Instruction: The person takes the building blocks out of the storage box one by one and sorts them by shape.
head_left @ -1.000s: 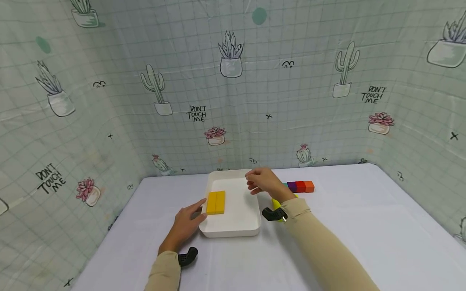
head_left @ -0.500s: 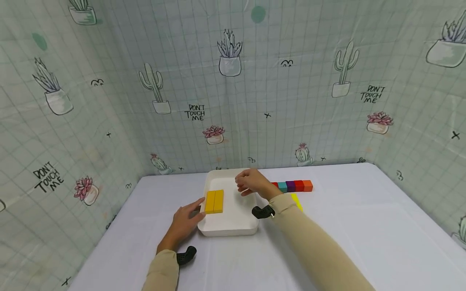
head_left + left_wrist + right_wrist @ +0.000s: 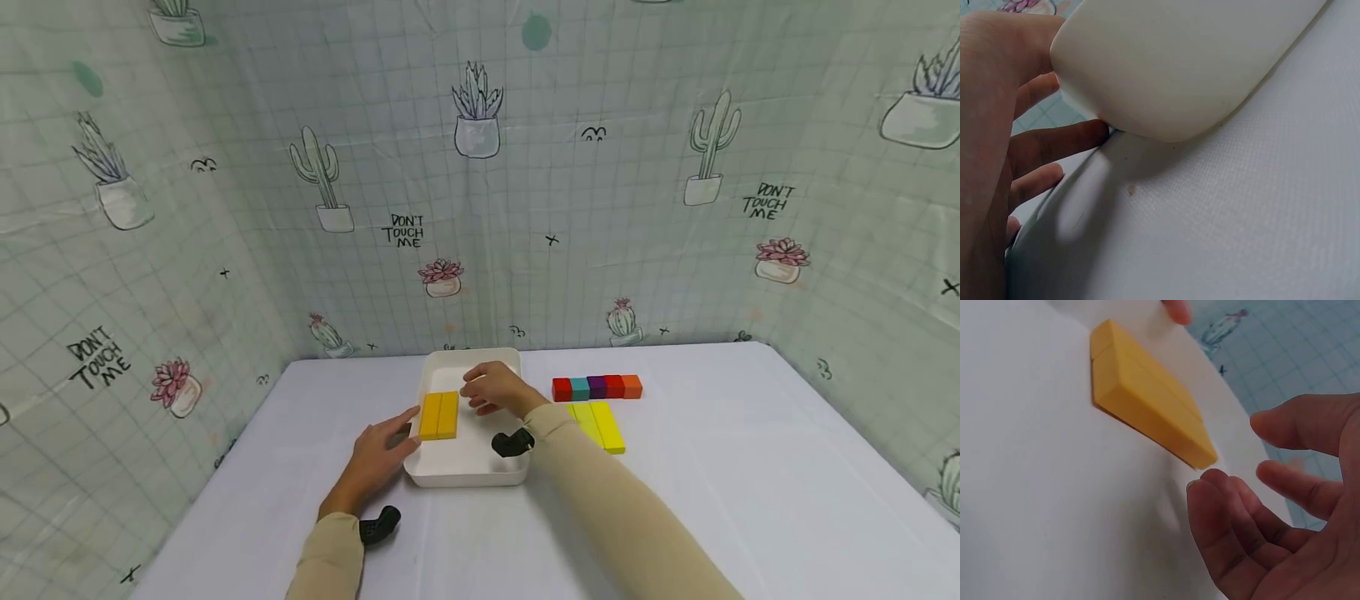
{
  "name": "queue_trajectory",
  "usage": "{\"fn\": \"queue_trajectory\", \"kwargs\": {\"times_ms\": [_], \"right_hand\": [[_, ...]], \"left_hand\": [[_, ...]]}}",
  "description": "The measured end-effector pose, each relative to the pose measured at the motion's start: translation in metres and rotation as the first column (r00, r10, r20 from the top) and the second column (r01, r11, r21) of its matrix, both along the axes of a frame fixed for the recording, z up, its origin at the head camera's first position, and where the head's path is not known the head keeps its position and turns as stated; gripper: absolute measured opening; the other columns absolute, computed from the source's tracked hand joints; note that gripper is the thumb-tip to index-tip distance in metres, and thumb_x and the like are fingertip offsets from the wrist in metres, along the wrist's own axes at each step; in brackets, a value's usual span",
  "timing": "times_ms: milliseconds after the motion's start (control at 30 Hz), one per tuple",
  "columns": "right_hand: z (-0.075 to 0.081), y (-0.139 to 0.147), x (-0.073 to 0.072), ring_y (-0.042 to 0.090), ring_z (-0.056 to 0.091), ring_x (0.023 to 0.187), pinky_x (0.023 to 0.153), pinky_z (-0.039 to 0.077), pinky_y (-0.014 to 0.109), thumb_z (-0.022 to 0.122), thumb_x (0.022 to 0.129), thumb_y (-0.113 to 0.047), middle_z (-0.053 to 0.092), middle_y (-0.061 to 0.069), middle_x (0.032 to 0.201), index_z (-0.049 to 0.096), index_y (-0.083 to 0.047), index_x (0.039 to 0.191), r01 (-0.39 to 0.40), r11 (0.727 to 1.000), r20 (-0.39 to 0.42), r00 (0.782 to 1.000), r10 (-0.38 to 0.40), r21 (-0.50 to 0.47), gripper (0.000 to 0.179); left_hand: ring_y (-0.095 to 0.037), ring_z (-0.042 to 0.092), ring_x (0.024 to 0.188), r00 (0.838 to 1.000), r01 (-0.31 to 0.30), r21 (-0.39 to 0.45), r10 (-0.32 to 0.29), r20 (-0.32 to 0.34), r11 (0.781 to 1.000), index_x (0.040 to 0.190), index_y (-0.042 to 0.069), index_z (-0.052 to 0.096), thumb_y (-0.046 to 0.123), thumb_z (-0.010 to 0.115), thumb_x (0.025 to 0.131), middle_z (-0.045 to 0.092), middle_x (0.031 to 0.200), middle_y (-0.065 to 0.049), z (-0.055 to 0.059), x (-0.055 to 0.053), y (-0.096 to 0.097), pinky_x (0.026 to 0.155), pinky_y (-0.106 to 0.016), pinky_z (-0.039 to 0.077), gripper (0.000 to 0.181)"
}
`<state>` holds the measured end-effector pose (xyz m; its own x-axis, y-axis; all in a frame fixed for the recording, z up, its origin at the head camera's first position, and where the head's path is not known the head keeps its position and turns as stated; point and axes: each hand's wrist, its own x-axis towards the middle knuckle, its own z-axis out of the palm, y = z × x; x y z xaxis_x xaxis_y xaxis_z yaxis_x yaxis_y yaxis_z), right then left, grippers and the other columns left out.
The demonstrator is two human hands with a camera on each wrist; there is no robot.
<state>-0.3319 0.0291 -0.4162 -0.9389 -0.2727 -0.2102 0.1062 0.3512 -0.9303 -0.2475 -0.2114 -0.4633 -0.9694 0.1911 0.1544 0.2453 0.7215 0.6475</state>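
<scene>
Two orange-yellow blocks lie side by side on the left part of a white tray. My left hand is at the tray's left side, thumb and fingers apart. In the left wrist view, its fingertips touch the tray's outer wall. Over the middle of the tray my right hand hovers, just right of the blocks. The right wrist view shows its fingers loosely bent, nothing between them, and apart from the blocks. A left fingertip shows beyond the blocks there.
Right of the tray, bright yellow blocks lie on the white table, partly covered by the right sleeve. Behind them runs a row of several coloured cubes. A patterned cloth surrounds the table's back and sides.
My right hand has moved left and slightly nearer across the tray, toward the orange-yellow blocks, uncovering more cubes and yellow blocks at the right. The left hand stays at the tray's side.
</scene>
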Motion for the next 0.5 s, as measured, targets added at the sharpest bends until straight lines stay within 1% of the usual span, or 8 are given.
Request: {"fn": "queue_trajectory", "kwargs": {"times_ms": [100,267,333,400,500], "right_hand": [[-0.006,-0.006,-0.001,0.020,0.067,0.080,0.068,0.061,0.030,0.073,0.089,-0.011,0.069,0.012,0.100,0.060,0.000,0.130,0.007,1.000,0.003,1.000,-0.007,0.007,0.044],[-0.010,-0.014,-0.004,0.015,0.061,0.064,0.061,0.058,0.026,0.075,0.086,-0.011,0.067,0.010,0.088,0.058,-0.002,0.135,-0.002,0.999,-0.026,1.000,0.004,0.051,0.053],[-0.011,-0.017,-0.004,0.014,0.057,0.058,0.059,0.057,0.024,0.076,0.085,-0.012,0.065,0.009,0.083,0.058,-0.004,0.137,-0.008,0.996,-0.035,0.999,0.011,0.090,0.056],[-0.012,-0.019,-0.004,0.013,0.054,0.057,0.058,0.056,0.024,0.078,0.085,-0.015,0.063,0.008,0.081,0.058,-0.005,0.138,-0.017,0.990,-0.048,0.999,0.024,0.142,0.057],[-0.013,-0.022,-0.002,0.014,0.053,0.058,0.061,0.055,0.024,0.080,0.084,-0.021,0.064,0.008,0.087,0.058,-0.007,0.138,-0.038,0.973,-0.076,0.995,0.057,0.228,0.060]], "left_hand": [[-0.036,0.047,0.135,1.000,0.004,-0.004,-0.004,-0.008,1.000,0.150,0.018,0.050,0.030,0.060,0.098,0.061,0.137,-0.014,0.001,0.001,-0.001,0.117,-0.065,0.013,0.054],[-0.036,0.048,0.134,1.000,0.002,-0.001,-0.002,-0.028,1.000,0.149,0.017,0.051,0.029,0.060,0.098,0.061,0.137,-0.015,0.004,0.002,-0.002,0.116,-0.066,0.012,0.053],[-0.036,0.049,0.134,1.000,-0.002,0.001,0.002,-0.026,1.000,0.149,0.018,0.051,0.028,0.060,0.098,0.061,0.137,-0.015,0.004,0.002,-0.002,0.117,-0.066,0.012,0.053],[-0.035,0.049,0.134,1.000,-0.003,0.000,0.003,-0.021,1.000,0.149,0.018,0.051,0.029,0.060,0.098,0.061,0.137,-0.014,0.003,0.002,-0.002,0.117,-0.066,0.011,0.053],[-0.036,0.049,0.134,1.000,-0.004,0.018,0.004,-0.025,1.000,0.149,0.018,0.052,0.029,0.061,0.097,0.061,0.137,-0.014,0.000,0.002,-0.001,0.116,-0.066,0.013,0.053]]}}
